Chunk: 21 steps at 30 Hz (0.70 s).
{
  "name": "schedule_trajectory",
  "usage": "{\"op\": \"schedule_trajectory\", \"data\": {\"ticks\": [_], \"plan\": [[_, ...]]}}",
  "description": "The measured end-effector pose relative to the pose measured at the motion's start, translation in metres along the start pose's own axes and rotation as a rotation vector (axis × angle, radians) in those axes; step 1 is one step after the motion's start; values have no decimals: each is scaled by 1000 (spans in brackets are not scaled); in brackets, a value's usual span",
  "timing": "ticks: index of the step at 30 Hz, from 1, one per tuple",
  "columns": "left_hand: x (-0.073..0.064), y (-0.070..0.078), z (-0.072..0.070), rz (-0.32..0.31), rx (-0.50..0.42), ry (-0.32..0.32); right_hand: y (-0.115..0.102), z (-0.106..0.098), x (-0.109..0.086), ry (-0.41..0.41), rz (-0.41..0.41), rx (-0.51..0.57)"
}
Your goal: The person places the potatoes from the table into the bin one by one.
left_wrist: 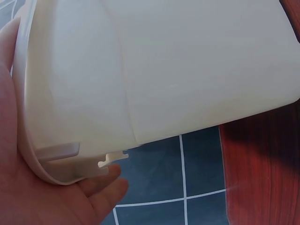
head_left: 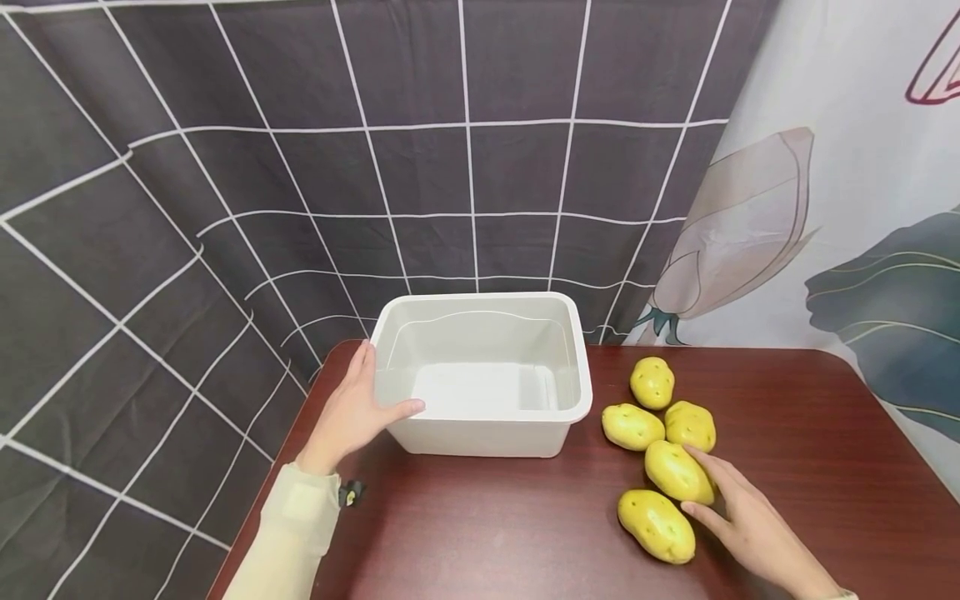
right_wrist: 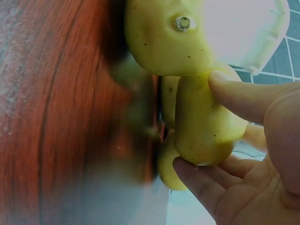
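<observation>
A white plastic basin [head_left: 480, 437] stands on the table, and nothing lies inside it. My left hand [head_left: 356, 421] grips its left end, thumb over the front rim and fingers along the outer side. In the left wrist view the fingers [left_wrist: 110, 199] curl beneath the rim [left_wrist: 23, 103]. On the right, my right hand [head_left: 750, 525] holds a yellow potato [head_left: 675, 472] between thumb and fingers. The right wrist view shows the thumb [right_wrist: 239, 96] on one side of this potato [right_wrist: 201, 122] and the fingertips at its end.
Nearer the front edge lies another potato [head_left: 657, 527]. Behind the held one sit a left potato [head_left: 632, 427], a right potato [head_left: 691, 426] and a far potato [head_left: 652, 382], close together. Dark checked cloth [head_left: 420, 175] hangs behind the reddish-brown table [head_left: 480, 525].
</observation>
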<state>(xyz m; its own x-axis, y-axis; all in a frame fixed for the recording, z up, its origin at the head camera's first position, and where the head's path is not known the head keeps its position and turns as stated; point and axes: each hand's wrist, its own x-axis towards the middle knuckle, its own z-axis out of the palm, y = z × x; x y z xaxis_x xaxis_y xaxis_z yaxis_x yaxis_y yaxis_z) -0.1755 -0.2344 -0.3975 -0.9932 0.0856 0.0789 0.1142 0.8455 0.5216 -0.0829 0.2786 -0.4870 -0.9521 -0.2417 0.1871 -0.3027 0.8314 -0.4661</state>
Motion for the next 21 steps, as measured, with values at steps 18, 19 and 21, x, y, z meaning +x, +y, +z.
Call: {"op": "schedule_trajectory", "data": {"ticks": [18, 19, 21], "plan": [[0, -4, 5, 22, -2, 37, -5, -5, 6, 65, -32, 43], [0, -4, 5, 22, -2, 38, -6, -5, 6, 66, -32, 46], [0, -4, 5, 21, -3, 38, -8, -7, 7, 56, -24, 49]]}}
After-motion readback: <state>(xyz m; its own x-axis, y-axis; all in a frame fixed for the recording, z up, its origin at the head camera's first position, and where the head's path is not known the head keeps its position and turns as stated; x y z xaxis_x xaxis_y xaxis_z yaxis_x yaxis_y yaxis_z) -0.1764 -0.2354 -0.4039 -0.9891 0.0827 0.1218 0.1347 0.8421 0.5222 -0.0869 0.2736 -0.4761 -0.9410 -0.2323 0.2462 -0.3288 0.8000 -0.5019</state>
